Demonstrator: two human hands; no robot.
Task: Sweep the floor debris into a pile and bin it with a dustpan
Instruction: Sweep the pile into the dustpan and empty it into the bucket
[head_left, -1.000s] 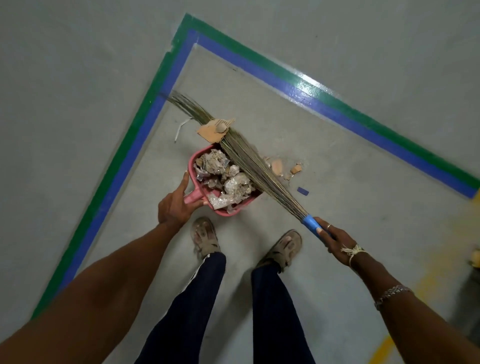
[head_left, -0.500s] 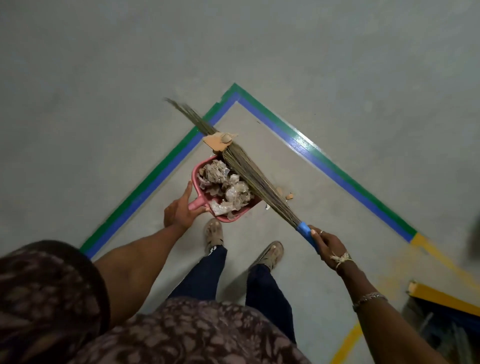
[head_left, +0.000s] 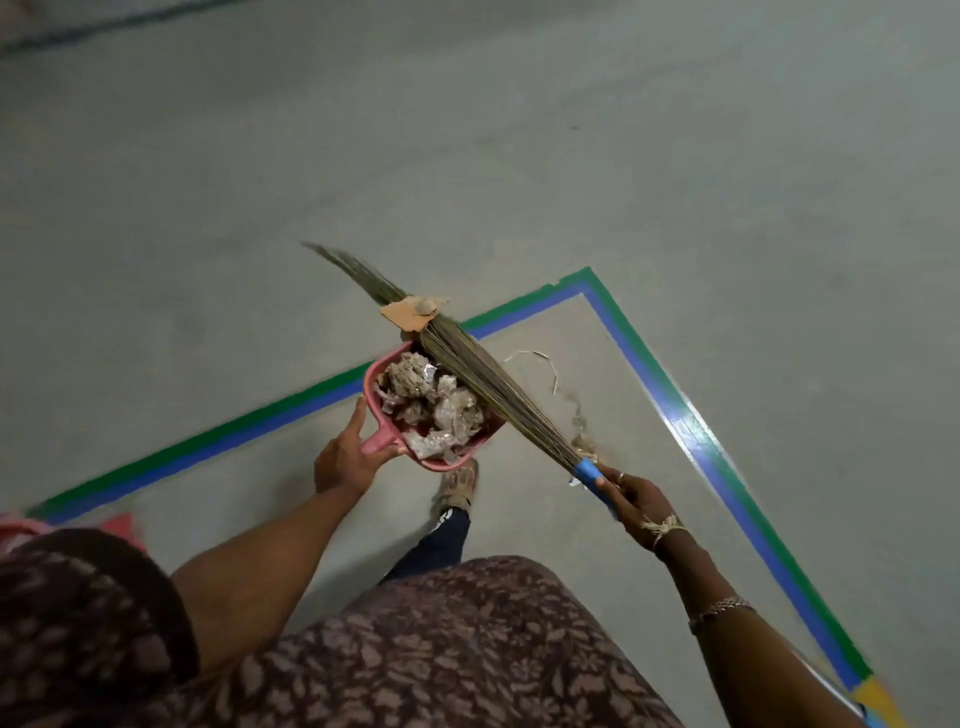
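My left hand (head_left: 347, 457) grips the handle of a pink dustpan (head_left: 375, 375), which I hold off the floor; it is heaped with crumpled paper and foil scraps (head_left: 431, 405). A stick broom (head_left: 467, 358) lies slanted across the pan's right side, and my right hand (head_left: 636, 501) grips its blue-taped handle. On the broom's bristles past the pan rest a tan cardboard piece (head_left: 408, 316) and a small pale lump (head_left: 427, 307). On the floor to the right lie a thin white strip (head_left: 545, 366) and a few small crumbs (head_left: 582, 441).
Green and blue floor tape (head_left: 649, 369) marks a corner ahead of me and runs left and right. A yellow tape patch (head_left: 878, 696) sits at the lower right. My foot in a sandal (head_left: 460, 488) stands under the pan. Something pink (head_left: 21, 530) shows at the left edge.
I have stood up and turned; the view pulled back from the floor. The loaded dustpan rose with the broom still laid across it. The floor scraps now sit to the right.
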